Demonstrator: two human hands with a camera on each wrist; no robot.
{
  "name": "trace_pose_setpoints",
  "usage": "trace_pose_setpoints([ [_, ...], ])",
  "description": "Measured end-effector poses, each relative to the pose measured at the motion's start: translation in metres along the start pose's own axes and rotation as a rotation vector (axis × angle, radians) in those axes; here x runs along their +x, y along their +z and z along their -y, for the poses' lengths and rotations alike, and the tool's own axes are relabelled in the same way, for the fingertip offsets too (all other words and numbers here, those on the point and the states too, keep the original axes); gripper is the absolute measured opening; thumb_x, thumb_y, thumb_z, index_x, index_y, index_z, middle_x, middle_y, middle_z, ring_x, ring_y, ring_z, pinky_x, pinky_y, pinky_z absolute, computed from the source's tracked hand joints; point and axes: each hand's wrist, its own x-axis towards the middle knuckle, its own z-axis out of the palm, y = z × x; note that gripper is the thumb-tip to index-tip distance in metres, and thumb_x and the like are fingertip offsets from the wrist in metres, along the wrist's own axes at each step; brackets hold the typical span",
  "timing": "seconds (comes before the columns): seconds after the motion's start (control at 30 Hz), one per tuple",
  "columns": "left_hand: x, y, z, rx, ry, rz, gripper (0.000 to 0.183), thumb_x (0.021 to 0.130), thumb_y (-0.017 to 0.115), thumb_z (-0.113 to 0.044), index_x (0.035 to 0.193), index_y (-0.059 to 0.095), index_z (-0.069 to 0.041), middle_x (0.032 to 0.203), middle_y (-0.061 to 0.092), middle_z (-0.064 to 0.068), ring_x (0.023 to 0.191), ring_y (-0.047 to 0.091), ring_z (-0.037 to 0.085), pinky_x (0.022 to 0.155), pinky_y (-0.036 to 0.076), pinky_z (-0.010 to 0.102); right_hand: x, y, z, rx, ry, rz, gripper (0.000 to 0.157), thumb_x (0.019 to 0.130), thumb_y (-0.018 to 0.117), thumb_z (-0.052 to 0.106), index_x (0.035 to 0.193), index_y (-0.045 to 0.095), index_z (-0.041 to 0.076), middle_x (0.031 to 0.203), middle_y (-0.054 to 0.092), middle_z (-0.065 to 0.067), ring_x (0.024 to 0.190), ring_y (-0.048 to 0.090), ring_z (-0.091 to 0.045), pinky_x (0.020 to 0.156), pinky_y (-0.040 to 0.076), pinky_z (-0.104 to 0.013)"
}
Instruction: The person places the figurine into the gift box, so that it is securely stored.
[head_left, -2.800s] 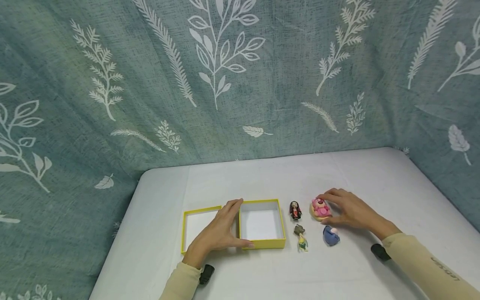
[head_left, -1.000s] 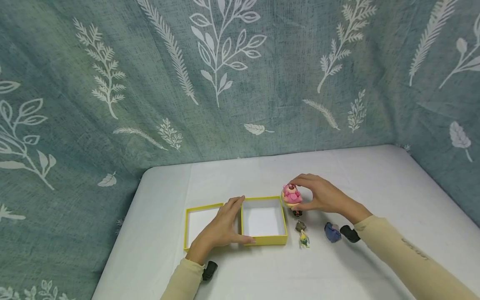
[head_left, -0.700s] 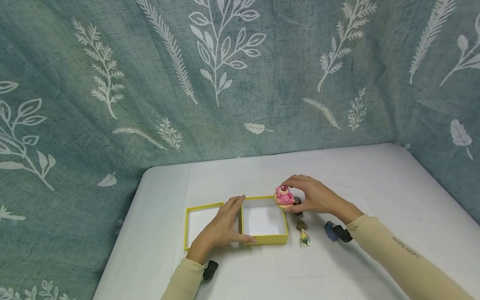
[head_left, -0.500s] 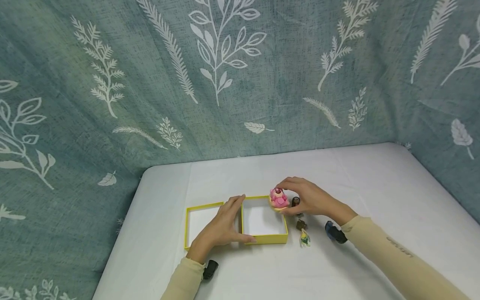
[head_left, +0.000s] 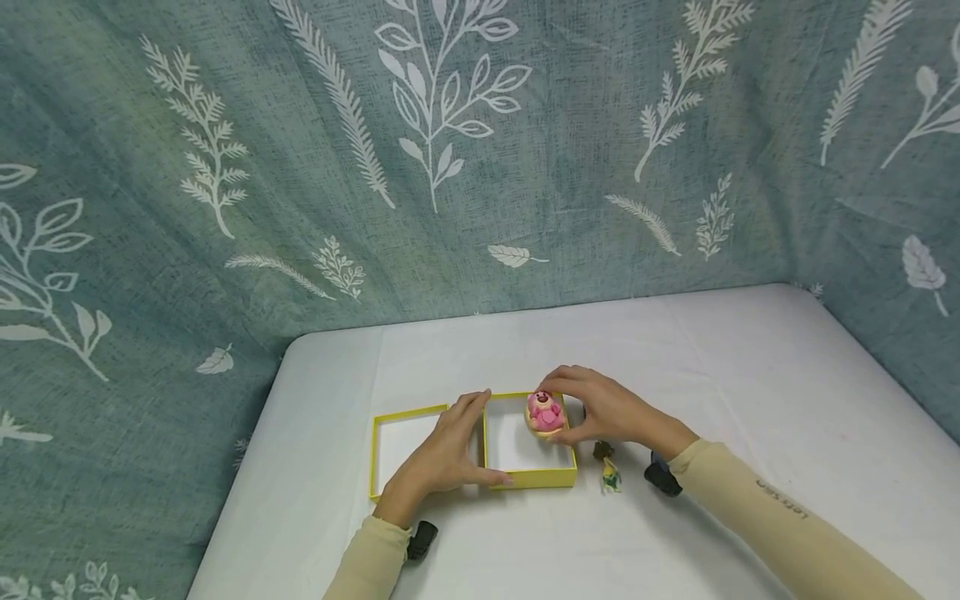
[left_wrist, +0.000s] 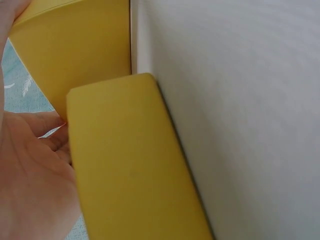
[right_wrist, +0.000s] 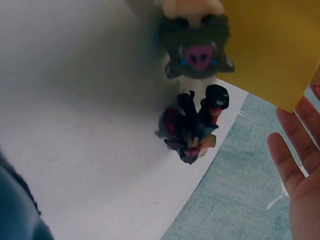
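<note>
My right hand (head_left: 611, 408) pinches a pink bear figurine (head_left: 545, 412) on a pale yellow round base between thumb and fingers. The figurine is at the right side of the yellow box (head_left: 536, 478), inside its rim in the head view. My left hand (head_left: 438, 458) holds the box's left side, thumb at the front wall and fingers at the back corner. In the left wrist view the yellow walls of the box (left_wrist: 80, 50) fill much of the left. The right wrist view shows the right hand's fingers (right_wrist: 300, 145) beside the yellow wall; the bear is hidden there.
A shallow yellow-rimmed lid (head_left: 373, 458) lies left of the box, partly under the left hand. A brown-headed figurine in yellow and green (head_left: 608, 473) lies right of the box. A black-haired doll (right_wrist: 190, 125) and a blue figurine (head_left: 657, 458) are largely hidden in the head view.
My right hand has carried the bear figurine leftward from the table, past the black-haired doll, and lowered it toward the box. My left hand has kept its hold on the box.
</note>
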Motion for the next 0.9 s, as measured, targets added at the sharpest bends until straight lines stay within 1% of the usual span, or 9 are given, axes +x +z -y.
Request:
trace_pose_setpoints([
  [0.2, 0.001, 0.000, -0.001, 0.004, 0.000, -0.003, 0.123, 0.062, 0.080, -0.069, 0.158, 0.017, -0.026, 0.157, 0.028, 0.000, 0.143, 0.031, 0.026, 0.112, 0.038, 0.048, -0.002, 0.005, -0.001, -0.008, -0.022, -0.011, 0.064, 0.075, 0.082, 0.047, 0.126, 0.064, 0.015, 0.122, 0.059, 0.002, 0.114, 0.057, -0.017, 0.094, 0.052, -0.041],
  [0.33, 0.001, 0.000, -0.001, -0.001, 0.000, -0.006, 0.123, 0.062, 0.080, -0.069, 0.158, 0.017, -0.026, 0.157, 0.029, -0.001, 0.143, 0.032, 0.026, 0.112, 0.037, 0.049, -0.001, 0.008, -0.001, 0.001, -0.015, -0.016, 0.064, 0.074, 0.084, 0.046, 0.126, 0.064, 0.015, 0.121, 0.060, 0.002, 0.112, 0.058, -0.018, 0.093, 0.052, -0.043],
  [0.47, 0.001, 0.001, -0.001, -0.008, -0.003, -0.005, 0.122, 0.062, 0.081, -0.068, 0.157, 0.017, -0.027, 0.157, 0.029, -0.001, 0.143, 0.032, 0.027, 0.111, 0.038, 0.050, 0.001, 0.010, -0.001, -0.001, 0.003, 0.005, 0.063, 0.074, 0.084, 0.045, 0.126, 0.065, 0.016, 0.121, 0.060, 0.002, 0.111, 0.058, -0.018, 0.093, 0.052, -0.043],
  [0.6, 0.000, 0.001, -0.001, -0.015, -0.012, 0.000, 0.122, 0.062, 0.081, -0.068, 0.157, 0.016, -0.028, 0.157, 0.028, -0.002, 0.143, 0.031, 0.027, 0.111, 0.038, 0.050, 0.003, 0.011, 0.000, -0.019, 0.015, 0.025, 0.063, 0.074, 0.083, 0.047, 0.126, 0.065, 0.017, 0.121, 0.060, 0.002, 0.111, 0.059, -0.018, 0.093, 0.052, -0.042],
  [0.9, 0.000, 0.001, -0.001, -0.007, -0.014, 0.004, 0.124, 0.061, 0.078, -0.072, 0.158, 0.015, -0.028, 0.158, 0.027, -0.002, 0.143, 0.031, 0.027, 0.110, 0.038, 0.050, 0.006, 0.012, 0.002, -0.076, 0.003, 0.016, 0.060, 0.073, 0.083, 0.049, 0.122, 0.067, 0.018, 0.118, 0.061, 0.001, 0.104, 0.061, -0.019, 0.089, 0.052, -0.044],
])
